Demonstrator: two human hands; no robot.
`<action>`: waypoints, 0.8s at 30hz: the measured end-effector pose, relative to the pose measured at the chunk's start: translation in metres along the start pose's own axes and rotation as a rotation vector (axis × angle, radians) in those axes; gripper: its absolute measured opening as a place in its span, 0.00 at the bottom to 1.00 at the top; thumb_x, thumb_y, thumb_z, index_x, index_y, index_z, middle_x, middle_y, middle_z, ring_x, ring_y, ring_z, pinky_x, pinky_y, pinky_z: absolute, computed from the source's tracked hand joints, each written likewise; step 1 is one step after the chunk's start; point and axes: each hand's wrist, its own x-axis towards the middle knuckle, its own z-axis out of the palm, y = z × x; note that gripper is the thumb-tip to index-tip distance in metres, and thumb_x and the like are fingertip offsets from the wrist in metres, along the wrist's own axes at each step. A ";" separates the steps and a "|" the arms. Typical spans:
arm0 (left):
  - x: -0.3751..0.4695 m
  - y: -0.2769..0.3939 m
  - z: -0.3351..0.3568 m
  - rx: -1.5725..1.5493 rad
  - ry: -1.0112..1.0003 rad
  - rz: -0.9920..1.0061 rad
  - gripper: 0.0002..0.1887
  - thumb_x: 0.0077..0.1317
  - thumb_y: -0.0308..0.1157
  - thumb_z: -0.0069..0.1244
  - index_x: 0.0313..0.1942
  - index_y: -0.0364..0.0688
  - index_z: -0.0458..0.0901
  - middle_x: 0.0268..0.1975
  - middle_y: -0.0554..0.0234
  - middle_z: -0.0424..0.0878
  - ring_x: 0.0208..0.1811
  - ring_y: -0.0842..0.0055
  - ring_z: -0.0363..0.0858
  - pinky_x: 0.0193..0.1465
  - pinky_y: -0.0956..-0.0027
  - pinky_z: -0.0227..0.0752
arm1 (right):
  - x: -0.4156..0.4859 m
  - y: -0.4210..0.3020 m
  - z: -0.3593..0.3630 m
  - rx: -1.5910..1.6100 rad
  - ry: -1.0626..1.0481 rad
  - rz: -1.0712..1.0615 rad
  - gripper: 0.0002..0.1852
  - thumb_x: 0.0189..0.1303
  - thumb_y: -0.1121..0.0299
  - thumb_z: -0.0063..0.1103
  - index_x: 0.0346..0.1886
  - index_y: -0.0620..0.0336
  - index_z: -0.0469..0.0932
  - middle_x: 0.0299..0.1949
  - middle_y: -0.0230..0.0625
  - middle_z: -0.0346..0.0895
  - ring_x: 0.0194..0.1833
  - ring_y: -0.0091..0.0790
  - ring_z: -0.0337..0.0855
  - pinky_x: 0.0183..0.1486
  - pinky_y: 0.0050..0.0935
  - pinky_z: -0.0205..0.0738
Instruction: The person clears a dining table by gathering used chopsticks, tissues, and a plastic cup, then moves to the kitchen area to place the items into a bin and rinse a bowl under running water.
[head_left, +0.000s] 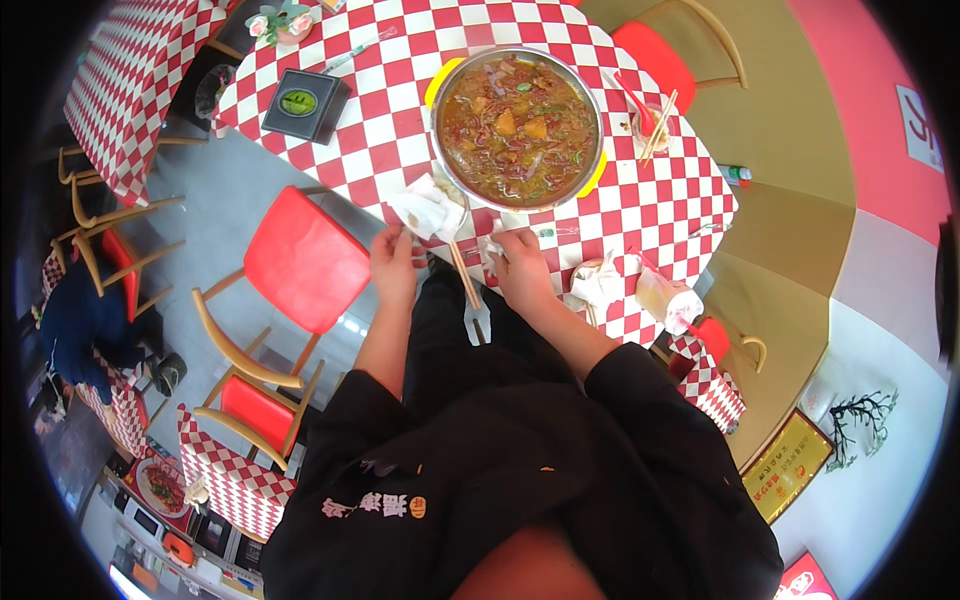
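At the near edge of a red-and-white checked table (379, 161), my right hand (523, 266) pinches a crumpled white tissue (493, 251). My left hand (395, 259) is beside the table's edge with its fingers apart, just below used white napkins (427, 210) lying over a small bowl (452, 196). I cannot tell whether its fingertips touch them. A pair of wooden chopsticks (465, 276) sticks out over the edge between my hands. Beyond them stands a large metal pot (517, 127) of reddish-brown stew with yellow handles. Another bowl with crumpled tissue (598, 283) is right of my right hand.
A black tissue box (304, 105) and a flower pot (289, 31) stand at the left. At the right are a bowl with a red spoon (637, 105) and chopsticks, and a cup with tissue (667, 300). Red chairs (307, 255) stand beside the table. Another person (90, 322) bends at far left.
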 end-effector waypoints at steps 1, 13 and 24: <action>-0.002 -0.008 -0.007 -0.007 0.003 -0.017 0.15 0.75 0.29 0.50 0.57 0.33 0.75 0.45 0.57 0.84 0.37 0.76 0.84 0.32 0.72 0.79 | -0.005 0.014 0.000 -0.030 0.002 0.025 0.17 0.62 0.78 0.67 0.55 0.59 0.81 0.48 0.50 0.76 0.49 0.55 0.82 0.53 0.44 0.80; -0.064 -0.079 -0.023 0.316 -0.214 -0.272 0.09 0.74 0.28 0.51 0.50 0.35 0.79 0.38 0.60 0.83 0.28 0.77 0.83 0.27 0.72 0.78 | 0.017 0.079 -0.021 -0.345 -0.188 -0.110 0.13 0.65 0.75 0.53 0.52 0.62 0.76 0.59 0.57 0.74 0.58 0.61 0.80 0.60 0.47 0.80; -0.059 -0.053 -0.054 0.332 -0.100 -0.222 0.06 0.74 0.27 0.50 0.48 0.36 0.78 0.36 0.60 0.82 0.27 0.77 0.82 0.25 0.73 0.78 | 0.016 0.098 -0.101 -0.295 0.053 0.107 0.15 0.62 0.74 0.61 0.52 0.60 0.79 0.49 0.53 0.80 0.48 0.59 0.85 0.51 0.49 0.82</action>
